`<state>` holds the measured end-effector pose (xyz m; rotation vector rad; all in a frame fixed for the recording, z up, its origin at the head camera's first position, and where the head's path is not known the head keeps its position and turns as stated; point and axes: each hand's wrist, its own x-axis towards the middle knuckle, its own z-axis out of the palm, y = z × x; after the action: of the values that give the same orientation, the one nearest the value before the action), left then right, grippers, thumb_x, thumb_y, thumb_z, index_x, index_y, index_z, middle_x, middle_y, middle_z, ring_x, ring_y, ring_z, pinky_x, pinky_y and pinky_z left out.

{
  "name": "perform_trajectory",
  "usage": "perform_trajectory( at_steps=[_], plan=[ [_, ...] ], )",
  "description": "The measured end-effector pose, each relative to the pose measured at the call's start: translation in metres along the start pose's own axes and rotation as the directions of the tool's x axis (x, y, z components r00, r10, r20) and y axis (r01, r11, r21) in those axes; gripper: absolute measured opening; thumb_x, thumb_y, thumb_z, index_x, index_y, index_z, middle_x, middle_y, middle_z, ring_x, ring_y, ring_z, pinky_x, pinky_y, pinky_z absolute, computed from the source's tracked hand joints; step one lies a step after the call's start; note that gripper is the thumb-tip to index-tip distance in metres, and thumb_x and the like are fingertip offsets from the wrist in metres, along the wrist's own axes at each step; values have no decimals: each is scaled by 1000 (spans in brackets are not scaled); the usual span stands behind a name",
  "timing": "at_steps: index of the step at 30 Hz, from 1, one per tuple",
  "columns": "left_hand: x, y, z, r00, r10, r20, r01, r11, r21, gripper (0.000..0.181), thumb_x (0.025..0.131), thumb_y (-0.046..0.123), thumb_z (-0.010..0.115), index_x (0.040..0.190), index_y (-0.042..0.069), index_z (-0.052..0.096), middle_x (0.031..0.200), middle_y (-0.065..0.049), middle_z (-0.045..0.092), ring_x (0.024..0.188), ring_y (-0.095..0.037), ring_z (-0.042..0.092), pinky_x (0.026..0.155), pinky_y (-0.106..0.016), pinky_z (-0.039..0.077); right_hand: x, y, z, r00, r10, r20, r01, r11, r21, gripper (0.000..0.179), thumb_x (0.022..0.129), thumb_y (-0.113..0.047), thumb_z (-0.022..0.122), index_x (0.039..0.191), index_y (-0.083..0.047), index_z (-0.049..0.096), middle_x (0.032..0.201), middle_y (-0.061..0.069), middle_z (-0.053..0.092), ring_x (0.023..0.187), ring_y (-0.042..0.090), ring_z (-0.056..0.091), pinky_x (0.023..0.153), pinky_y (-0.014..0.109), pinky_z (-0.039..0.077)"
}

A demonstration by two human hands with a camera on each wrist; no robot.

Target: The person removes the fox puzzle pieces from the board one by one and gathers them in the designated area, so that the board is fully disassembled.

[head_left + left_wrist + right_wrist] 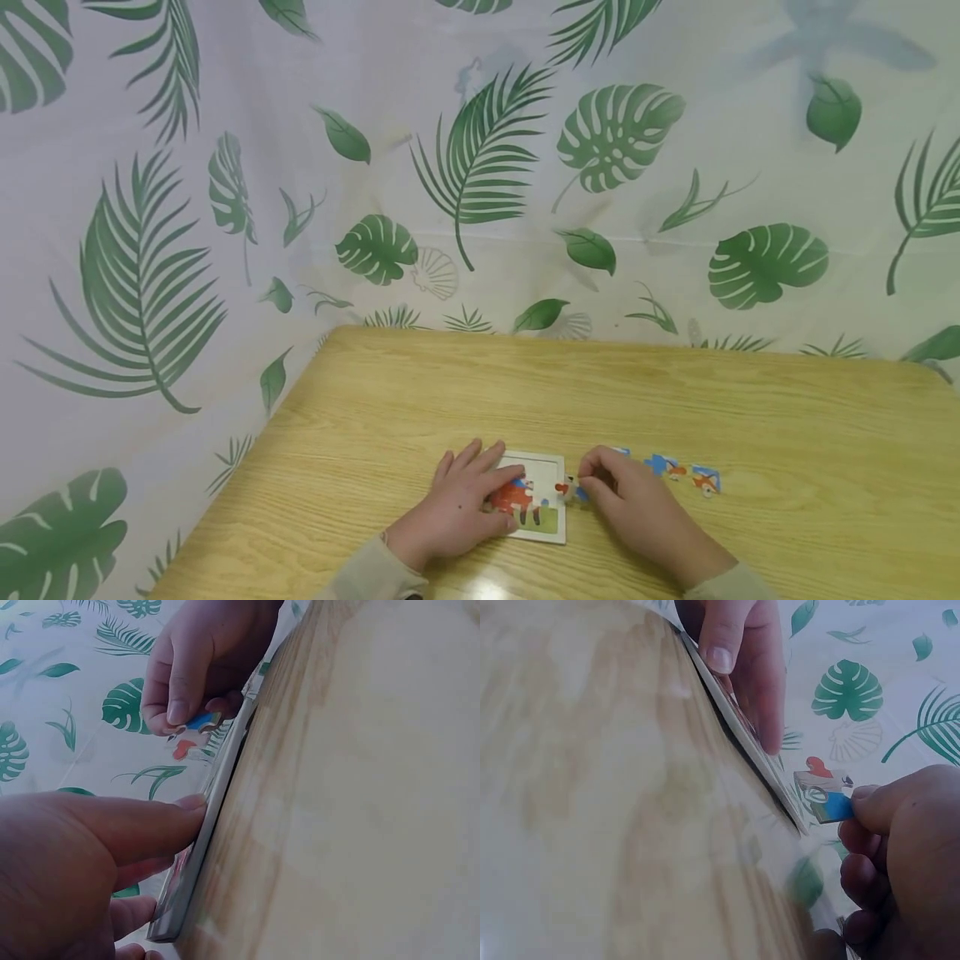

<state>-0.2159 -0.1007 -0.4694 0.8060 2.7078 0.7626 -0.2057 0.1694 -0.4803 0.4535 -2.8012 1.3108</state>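
Observation:
A jigsaw puzzle tray (561, 500) with a pale frame lies on the table, partly filled with a red, green and white picture. My left hand (467, 502) rests across its left side, fingers spread and thumb near the lower edge, hiding part of it. Between thumb and index finger, my right hand (630, 504) pinches a puzzle piece (826, 796) coloured blue, white and red. That piece is held just off the tray's right edge, above the table, as the left wrist view also shows.
Several loose puzzle pieces (705, 481) lie to the right, beyond the right hand. The wood-grain table (420, 375) reaches back to a white curtain (510, 275) printed with green leaves, which also runs along the left side.

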Motion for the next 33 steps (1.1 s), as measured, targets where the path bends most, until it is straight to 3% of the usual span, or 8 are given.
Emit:
perform_trajectory(
  at_steps=[13,18,33],
  plan=[
    [1,0,2,1000,-4,-8,4,1000,-15,65,92,43,71,151,22,51,165,-6,28,153,-36,13,116,-65,3,-19,17,-23,1000,23,-19,-23,999,-36,9,101,-23,64,93,-20,61,84,-9,58,75,9,53,67,26,46],
    [0,0,1,1000,0,-10,-1,1000,-26,66,92,43,71,151,20,52,164,-7,29,152,-36,14,116,-66,3,-28,24,-37,997,38,-60,-43,996,-77,9,101,-22,64,93,-20,61,83,-11,58,74,8,52,66,25,46],
    [1,0,0,1000,-9,-5,9,1000,-16,67,91,45,71,151,22,51,165,-6,28,153,-36,13,116,-66,3,-56,50,-78,978,204,-49,-209,968,-139,15,104,-29,59,102,-15,65,87,-6,63,73,9,52,64,26,45]
  ],
)
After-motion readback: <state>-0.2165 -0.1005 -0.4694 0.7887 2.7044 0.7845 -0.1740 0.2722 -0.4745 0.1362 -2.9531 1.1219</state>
